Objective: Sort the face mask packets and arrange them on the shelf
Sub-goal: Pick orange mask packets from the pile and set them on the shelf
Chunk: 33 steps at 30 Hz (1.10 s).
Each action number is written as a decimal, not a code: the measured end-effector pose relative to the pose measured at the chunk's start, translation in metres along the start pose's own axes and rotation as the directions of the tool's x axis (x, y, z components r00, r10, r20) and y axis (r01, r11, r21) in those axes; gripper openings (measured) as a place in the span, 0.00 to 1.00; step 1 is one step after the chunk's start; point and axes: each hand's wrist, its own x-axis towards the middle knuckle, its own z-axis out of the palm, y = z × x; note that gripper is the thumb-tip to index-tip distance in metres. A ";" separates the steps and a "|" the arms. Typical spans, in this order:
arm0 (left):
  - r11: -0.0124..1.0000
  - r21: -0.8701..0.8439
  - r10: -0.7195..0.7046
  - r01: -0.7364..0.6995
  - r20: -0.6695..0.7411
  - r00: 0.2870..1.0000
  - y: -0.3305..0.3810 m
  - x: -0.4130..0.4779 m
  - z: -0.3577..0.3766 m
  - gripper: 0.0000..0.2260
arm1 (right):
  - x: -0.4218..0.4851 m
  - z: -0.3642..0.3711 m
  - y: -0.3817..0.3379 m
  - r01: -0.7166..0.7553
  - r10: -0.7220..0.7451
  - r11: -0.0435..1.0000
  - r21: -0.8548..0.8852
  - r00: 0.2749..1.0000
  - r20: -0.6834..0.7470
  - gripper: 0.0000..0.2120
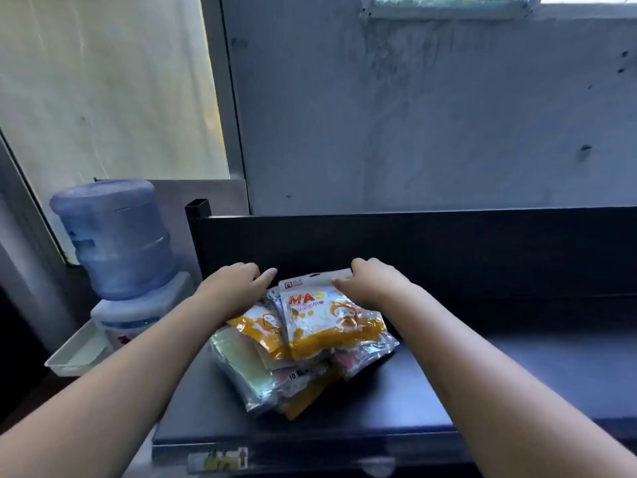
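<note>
1. Gripping the top packet [331, 319] by its white header with the right hand [375, 281], thumb lying across the front and fingers curling over the header's far edge.
2. Resting the left hand [238, 288] on the far left side of the pile [262, 370], thumb stretching toward the top packet's header. Fingers bending down out of sight past the knuckles, so not showing whether clasping anything or merely pressing.
3. Pointing the top packet's header at the back panel [448, 250], with the long axis running from the front edge of the shelf [465, 384] toward the back and leaning slightly left.
4. Showing glossy plastic, with a white upper part bearing "MAS" in orange and yellow letters, a cartoon figure below, and an orange band along the near end.
5. Sitting on top of the pile near the shelf's left edge, between front edge and back panel. Fanning out beneath: another orange-and-white packet, then clear packets with pale green and pink contents.
6. Standing beyond the shelf's left edge: a blue jug [117, 243] on a white dispenser [138, 315], with a white tray [79, 353] just beside it.
</note>
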 end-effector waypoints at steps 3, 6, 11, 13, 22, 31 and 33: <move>0.996 -0.004 -0.084 0.085 0.051 0.995 -0.008 -0.007 0.010 0.24 | -0.002 0.013 0.009 -0.100 0.099 0.995 0.006 0.992 0.081 0.35; 0.983 -0.045 -0.173 0.179 0.123 0.977 -0.011 -0.014 0.022 0.23 | -0.007 0.027 0.014 -0.152 0.138 0.984 0.087 0.979 0.151 0.38; 0.904 -0.255 -0.310 0.343 0.164 0.937 -0.021 -0.020 0.032 0.30 | -0.006 0.045 0.018 -0.206 0.176 0.948 0.242 0.974 0.141 0.39; 0.823 -0.383 -0.387 0.420 0.162 0.908 -0.022 -0.022 0.033 0.34 | -0.005 0.049 0.019 -0.244 0.222 0.928 0.282 0.969 0.109 0.41; 0.180 -0.690 -0.474 0.701 0.563 0.677 -0.038 -0.007 0.022 0.12 | 0.001 0.058 0.015 -0.364 0.341 0.899 0.245 0.931 0.133 0.28; 0.199 -0.729 -0.465 0.655 0.518 0.718 -0.047 -0.007 -0.002 0.06 | 0.003 0.062 0.017 -0.161 0.277 0.755 0.636 0.957 -0.087 0.15; 0.212 -0.757 -0.486 0.618 0.467 0.739 -0.055 -0.005 -0.010 0.07 | 0.001 0.062 0.016 -0.117 0.256 0.677 0.727 0.963 -0.083 0.08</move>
